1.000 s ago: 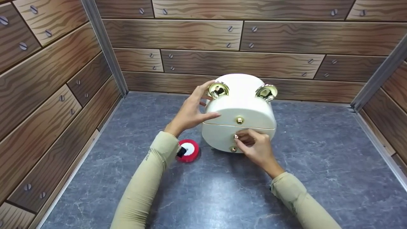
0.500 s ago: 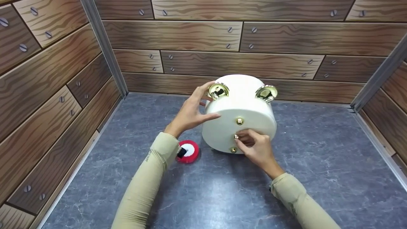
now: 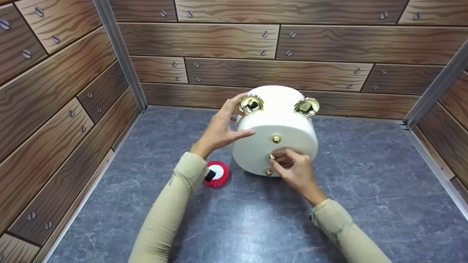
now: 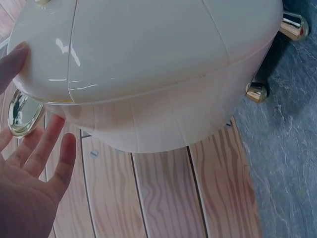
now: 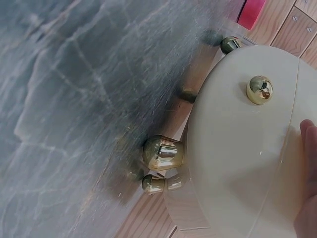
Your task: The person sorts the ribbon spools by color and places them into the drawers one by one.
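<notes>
A glossy white rounded drawer box (image 3: 252, 157) with two gold ears (image 3: 307, 106) stands on the floor, its front towards me. Gold knobs run down its front: a top knob (image 3: 276, 138), a middle knob (image 3: 271, 157) and a bottom knob (image 3: 268, 171). My right hand (image 3: 298, 170) pinches the middle knob between thumb and fingertips. Spread round the box's upper left side, my left hand (image 3: 221, 128) has its thumb at the front face and fingers by the left ear (image 3: 251, 104). Drawer seams show in the left wrist view, where the thumb (image 4: 15, 62) lies over the white front.
A red ring with a white centre (image 3: 219, 171) lies left of the box, partly behind the black wrist camera (image 3: 209, 175). Wood-patterned walls (image 3: 234, 40) enclose the grey marbled floor (image 3: 365, 175). The box has gold feet (image 5: 162, 152).
</notes>
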### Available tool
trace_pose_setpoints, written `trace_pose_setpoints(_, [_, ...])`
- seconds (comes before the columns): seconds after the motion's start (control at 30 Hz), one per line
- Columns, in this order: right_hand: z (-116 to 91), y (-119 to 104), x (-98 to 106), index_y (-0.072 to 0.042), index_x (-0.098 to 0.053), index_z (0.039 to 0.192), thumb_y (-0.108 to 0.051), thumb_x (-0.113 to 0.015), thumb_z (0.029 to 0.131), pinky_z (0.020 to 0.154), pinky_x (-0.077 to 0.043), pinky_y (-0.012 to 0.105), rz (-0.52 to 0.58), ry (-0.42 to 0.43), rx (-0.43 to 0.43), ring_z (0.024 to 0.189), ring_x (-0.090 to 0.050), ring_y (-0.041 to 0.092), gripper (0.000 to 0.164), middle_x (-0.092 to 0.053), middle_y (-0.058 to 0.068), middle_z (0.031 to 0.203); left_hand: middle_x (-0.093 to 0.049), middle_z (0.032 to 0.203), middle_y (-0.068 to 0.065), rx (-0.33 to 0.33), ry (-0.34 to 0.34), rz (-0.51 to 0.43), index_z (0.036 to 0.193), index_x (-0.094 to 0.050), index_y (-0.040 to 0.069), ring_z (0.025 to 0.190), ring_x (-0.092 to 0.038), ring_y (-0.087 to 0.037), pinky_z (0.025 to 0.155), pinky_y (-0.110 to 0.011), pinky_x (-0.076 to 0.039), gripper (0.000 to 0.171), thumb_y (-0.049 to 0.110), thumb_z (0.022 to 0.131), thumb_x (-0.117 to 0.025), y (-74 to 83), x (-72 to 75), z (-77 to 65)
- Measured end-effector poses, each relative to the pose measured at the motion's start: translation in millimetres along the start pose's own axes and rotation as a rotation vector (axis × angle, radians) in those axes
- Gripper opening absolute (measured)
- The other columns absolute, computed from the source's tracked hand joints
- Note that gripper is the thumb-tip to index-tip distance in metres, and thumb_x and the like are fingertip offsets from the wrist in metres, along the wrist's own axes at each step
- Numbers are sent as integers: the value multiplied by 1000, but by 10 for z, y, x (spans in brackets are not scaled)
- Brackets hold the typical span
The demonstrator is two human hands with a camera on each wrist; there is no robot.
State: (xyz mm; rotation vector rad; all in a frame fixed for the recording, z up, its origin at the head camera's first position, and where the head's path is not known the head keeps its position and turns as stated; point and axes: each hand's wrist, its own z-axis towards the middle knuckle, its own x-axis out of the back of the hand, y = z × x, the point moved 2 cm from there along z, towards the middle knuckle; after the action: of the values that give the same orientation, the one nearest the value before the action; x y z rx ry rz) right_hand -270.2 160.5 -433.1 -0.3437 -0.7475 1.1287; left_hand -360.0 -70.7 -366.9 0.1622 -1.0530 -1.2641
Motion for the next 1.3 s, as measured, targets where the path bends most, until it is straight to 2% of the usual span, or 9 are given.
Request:
trace_pose_setpoints(0.2, [-32, 177, -26, 10, -72, 91, 18, -80, 75, 57, -59, 18, 7, -7, -24, 63, -74, 31, 20, -76, 17, 77, -49, 147, 0, -1, 4, -3, 162, -30, 33, 119, -63, -11, 96, -30, -56, 101, 42, 81, -89, -1, -3, 2])
trace_pose_setpoints(0.33, [-60, 307, -44, 4, -75, 92, 14, -82, 76, 58, -59, 16, -6, -6, -20, 63, -75, 27, 21, -77, 13, 77, -48, 148, 0, -7, 2, -4, 163, -31, 28, 120, -63, -11, 95, -32, -57, 101, 42, 81, -89, -10, -5, -3])
trace_pose_setpoints(0.53, [-73, 350, -37, -3, -77, 95, 7, -83, 79, 60, -58, 15, 10, -14, -3, 65, -75, 22, 20, -79, 8, 79, -47, 152, 2, -3, -3, -13, 163, -30, 24, 120, -62, -12, 94, -33, -57, 102, 41, 81, -89, -17, -7, -5])
trace_pose_setpoints(0.63, [-77, 357, -26, -3, -77, 96, 6, -83, 81, 60, -59, 16, 12, -26, -7, 66, -76, 21, 19, -79, 7, 80, -51, 150, 0, 4, -10, -27, 163, -29, 23, 121, -62, -14, 94, -34, -57, 103, 39, 82, -89, -15, -13, 0])
trace_pose_setpoints(0.83, [-106, 336, 18, -4, -77, 102, 5, -82, 83, 63, -60, 16, 7, -73, -37, 73, -77, 22, 22, -80, 8, 88, -62, 136, -4, 30, -23, -44, 163, -28, 30, 119, -62, -13, 94, -33, -56, 103, 40, 81, -89, -20, -29, -3])
trace_pose_setpoints(0.97, [-157, 322, 56, -5, -77, 106, 7, -83, 81, 64, -60, 17, 1, -74, -15, 74, -77, 24, 28, -80, 10, 91, -63, 133, -3, 34, -28, -48, 163, -26, 35, 120, -61, -12, 95, -33, -55, 103, 40, 82, -89, -30, -32, -13])
trace_pose_setpoints(1.1, [-197, 316, 106, -6, -78, 106, 6, -82, 82, 64, -60, 18, -2, -81, -5, 75, -77, 23, 28, -80, 7, 91, -64, 131, -2, 28, -29, -47, 163, -25, 35, 119, -62, -12, 95, -33, -55, 103, 40, 82, -88, -35, -29, -12])
trace_pose_setpoints(1.2, [-227, 323, 145, -8, -78, 105, 4, -83, 83, 65, -61, 19, -22, -112, -46, 76, -76, 18, 26, -80, 3, 91, -64, 131, -2, 25, -32, -47, 163, -25, 34, 120, -62, -12, 95, -34, -56, 103, 40, 83, -88, -41, -29, -5])
trace_pose_setpoints(1.3, [-269, 349, 159, -6, -77, 107, 1, -83, 83, 67, -62, 22, -32, -181, -125, 77, -76, 17, 25, -80, 3, 91, -64, 131, -1, 23, -33, -47, 164, -26, 31, 120, -61, -11, 95, -34, -56, 102, 40, 83, -88, -43, -22, -5])
